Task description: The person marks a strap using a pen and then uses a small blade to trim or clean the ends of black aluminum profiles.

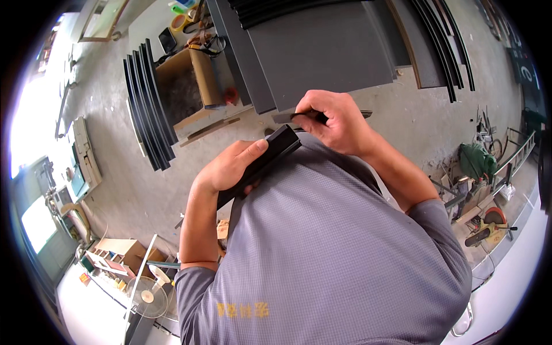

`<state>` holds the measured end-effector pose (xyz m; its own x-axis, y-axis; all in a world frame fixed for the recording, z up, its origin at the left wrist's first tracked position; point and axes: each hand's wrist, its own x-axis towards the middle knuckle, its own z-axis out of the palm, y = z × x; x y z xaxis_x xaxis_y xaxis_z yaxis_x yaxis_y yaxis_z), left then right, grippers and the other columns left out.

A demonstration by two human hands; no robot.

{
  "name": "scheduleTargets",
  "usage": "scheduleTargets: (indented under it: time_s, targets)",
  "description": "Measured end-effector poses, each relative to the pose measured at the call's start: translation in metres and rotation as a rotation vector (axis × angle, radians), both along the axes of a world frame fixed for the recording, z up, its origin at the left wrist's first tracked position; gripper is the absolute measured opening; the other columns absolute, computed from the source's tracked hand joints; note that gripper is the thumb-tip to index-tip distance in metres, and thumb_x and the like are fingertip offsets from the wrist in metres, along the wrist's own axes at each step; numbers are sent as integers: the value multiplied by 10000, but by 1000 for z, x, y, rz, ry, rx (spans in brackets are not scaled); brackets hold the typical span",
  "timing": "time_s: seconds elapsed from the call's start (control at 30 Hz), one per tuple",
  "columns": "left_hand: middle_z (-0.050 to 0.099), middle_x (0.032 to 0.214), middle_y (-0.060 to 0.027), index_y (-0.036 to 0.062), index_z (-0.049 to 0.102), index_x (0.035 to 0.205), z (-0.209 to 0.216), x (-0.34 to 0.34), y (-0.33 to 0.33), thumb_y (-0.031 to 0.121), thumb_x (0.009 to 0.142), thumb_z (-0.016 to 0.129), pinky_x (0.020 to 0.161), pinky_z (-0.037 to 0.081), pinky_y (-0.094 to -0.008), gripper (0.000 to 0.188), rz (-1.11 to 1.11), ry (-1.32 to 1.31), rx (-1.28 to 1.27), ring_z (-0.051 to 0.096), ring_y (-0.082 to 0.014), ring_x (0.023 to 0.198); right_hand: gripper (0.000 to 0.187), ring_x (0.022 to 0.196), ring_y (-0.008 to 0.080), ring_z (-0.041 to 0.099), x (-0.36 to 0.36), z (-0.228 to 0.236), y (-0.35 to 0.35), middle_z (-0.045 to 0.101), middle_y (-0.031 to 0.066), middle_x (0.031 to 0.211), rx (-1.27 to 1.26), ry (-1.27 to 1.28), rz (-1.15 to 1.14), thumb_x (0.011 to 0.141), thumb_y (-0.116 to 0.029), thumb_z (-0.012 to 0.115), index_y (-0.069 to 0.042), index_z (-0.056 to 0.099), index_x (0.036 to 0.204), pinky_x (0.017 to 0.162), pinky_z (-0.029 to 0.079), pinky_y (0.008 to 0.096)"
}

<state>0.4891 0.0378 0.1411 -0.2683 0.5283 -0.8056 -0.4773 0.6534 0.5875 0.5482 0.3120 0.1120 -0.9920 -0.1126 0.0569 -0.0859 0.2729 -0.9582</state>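
My left hand (227, 165) is wrapped round a long black channel-shaped profile (275, 150), thumb on top. The profile's cut end points up and away from me, and its lower part runs down beside my grey shirt. Just past that end, my right hand (336, 122) is closed, thumb and index finger pinching a small, thin dark piece (300, 117). Its kind is too hidden to name. A narrow grey strip shows on both sides of the right hand; whether the hand holds it I cannot tell. The two hands are apart.
Ahead lies a stack of dark grey panels (322, 54), with black strips (305, 8) on top. At left are several black profiles (148, 106), an open cardboard box (204, 77), a phone (167, 40) and tape (179, 23). More strips (440, 43) lie far right; a fan (148, 296) stands lower left.
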Motion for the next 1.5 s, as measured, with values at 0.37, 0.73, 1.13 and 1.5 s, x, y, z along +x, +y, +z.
scheduleTargets:
  time_s: [0.37,0.73,1.13,1.5]
  targets:
    - [628,715,-59,-20,688,1083,3,3,1,544,1156,418,533,482,-300,629,-23,34,19,573,-128,526,120,793,343,706,1,16,4,723,112,888,190,72,89,906,-141,792,-60,712,945,683,555,395]
    - [736,918,-287,14,720,1132,22,12,18,452,1080,572,843,568,-527,465,-169,740,-281,693,-493,876,107,742,225,663,-4,0,16,699,93,844,156,-33,-93,945,-69,781,-10,692,956,672,525,339]
    - [719,879,-288,1,692,1071,19,26,24,412,1075,587,794,552,-526,423,-321,830,-302,710,-480,865,141,742,258,664,4,-4,8,711,119,830,193,-129,35,941,-111,796,-15,695,965,693,527,357]
    - [716,880,-290,6,684,1058,18,28,21,419,1069,592,801,548,-530,424,-314,849,-274,702,-490,867,115,728,176,650,6,-2,8,730,98,830,-11,-176,72,967,-87,768,0,694,962,683,515,330]
